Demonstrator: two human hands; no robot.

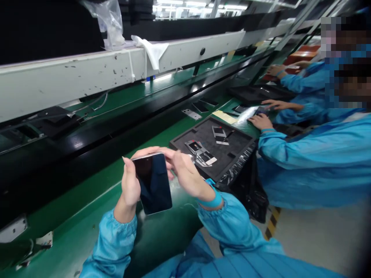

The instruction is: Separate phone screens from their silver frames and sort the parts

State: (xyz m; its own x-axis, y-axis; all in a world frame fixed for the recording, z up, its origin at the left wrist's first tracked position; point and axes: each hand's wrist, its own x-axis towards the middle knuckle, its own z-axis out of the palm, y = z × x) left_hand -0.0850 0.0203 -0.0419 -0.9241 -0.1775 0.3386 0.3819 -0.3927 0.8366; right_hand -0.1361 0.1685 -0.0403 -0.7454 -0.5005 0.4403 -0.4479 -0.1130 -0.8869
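A phone point(154, 185) with a dark screen is held up over the green bench, its screen towards me and slightly tilted. My left hand point(131, 181) grips its left edge, thumb along the side and fingers behind the top. At the upper right edge is my right hand point(184, 170), its fingers bent near the phone's corner; a small metallic item shows beside them, too unclear to name. Whether the right hand grips the phone is hard to make out. To the right, a black foam tray point(237, 135) carries several disassembled phone parts point(203, 154).
The green bench point(101, 216) runs along a black conveyor channel point(87, 143). Phone panels point(191, 114) and a yellow sheet point(224, 117) lie beyond the tray. People in blue smocks work at the right, one person's hands point(262, 120) near the tray. Metal brackets sit at lower left.
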